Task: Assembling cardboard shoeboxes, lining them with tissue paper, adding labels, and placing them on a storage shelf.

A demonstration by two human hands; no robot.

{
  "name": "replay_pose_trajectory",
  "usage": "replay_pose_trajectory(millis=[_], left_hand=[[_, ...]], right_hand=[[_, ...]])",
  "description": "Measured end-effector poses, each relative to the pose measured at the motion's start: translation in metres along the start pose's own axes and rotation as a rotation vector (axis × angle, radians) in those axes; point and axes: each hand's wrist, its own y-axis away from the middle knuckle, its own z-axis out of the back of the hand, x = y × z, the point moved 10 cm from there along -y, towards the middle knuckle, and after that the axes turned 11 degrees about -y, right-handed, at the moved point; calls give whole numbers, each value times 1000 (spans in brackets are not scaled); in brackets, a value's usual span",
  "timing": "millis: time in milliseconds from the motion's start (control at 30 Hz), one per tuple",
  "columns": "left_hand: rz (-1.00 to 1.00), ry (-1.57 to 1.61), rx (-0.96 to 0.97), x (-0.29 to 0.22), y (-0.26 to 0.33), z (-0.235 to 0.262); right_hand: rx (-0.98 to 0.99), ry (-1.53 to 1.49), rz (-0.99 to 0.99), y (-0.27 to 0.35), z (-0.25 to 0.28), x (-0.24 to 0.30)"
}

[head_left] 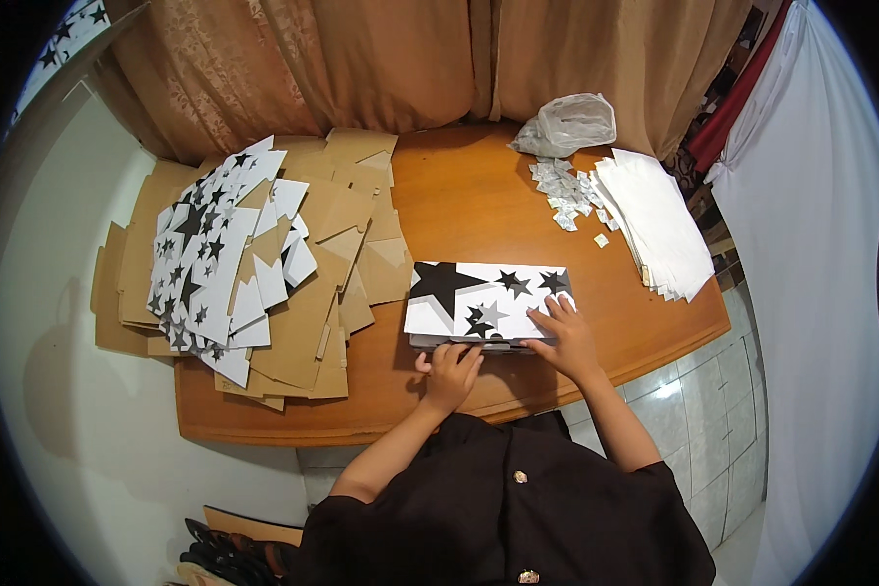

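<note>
The starred box [490, 300] lies with its long axis left-to-right; the right hand [568, 347] spreads wide over its right end, the left hand [450, 379] bends at the near edge, grip unclear.

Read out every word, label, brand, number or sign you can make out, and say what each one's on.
No text can be read anywhere in view.
Star-print box under the right hand: star shapes, no legible lettering.
Flattened star-print cardboard: stars, no legible lettering.
Small packets: any print is too small to read.
Stack of white sheets: no legible lettering.
</note>
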Motion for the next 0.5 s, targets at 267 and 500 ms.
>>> replay_pose_trajectory(millis=[267,500], left_hand=[[-84,115,-79,-4,13,2],[85,4,-153,32,10,11]], right_hand=[[39,46,84,6,-17,-5],[58,-80,98,11,-14,-8]])
